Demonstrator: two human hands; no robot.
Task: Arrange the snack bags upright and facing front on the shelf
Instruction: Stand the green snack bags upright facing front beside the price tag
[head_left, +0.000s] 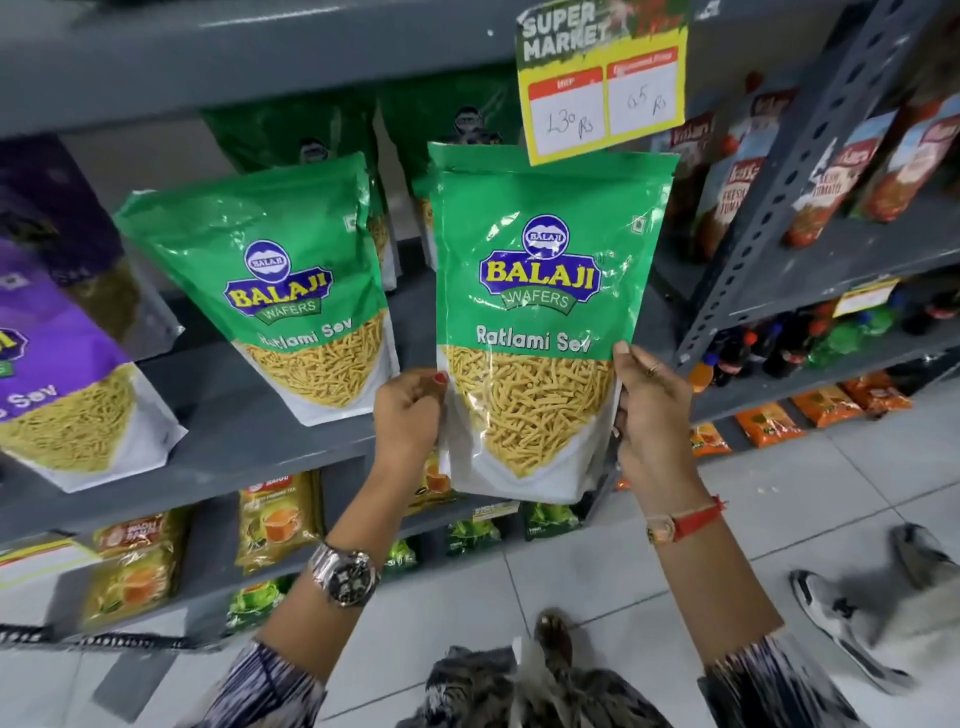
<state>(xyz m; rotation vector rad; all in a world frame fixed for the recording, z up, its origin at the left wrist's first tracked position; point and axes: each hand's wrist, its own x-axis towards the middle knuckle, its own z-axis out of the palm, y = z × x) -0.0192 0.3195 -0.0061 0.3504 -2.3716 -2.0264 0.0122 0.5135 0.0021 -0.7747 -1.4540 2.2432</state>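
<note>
I hold a green Ratlami Sev bag (540, 312) upright with its front toward me, in front of the grey shelf (244, 441). My left hand (410, 415) grips its lower left edge and my right hand (649, 410) grips its lower right edge. A second green Ratlami Sev bag (280, 280) stands on the shelf to the left, leaning left, front out. More green bags (311, 140) stand behind it. A purple sev bag (62, 374) leans at the far left.
A yellow price tag (602, 88) hangs from the shelf above, just over the held bag. Tomato sauce pouches (737, 192) fill the rack to the right, drink bottles (779, 348) below them. Tea packets (275, 519) sit on the lower shelf. Another person's shoes (852, 623) are on the floor.
</note>
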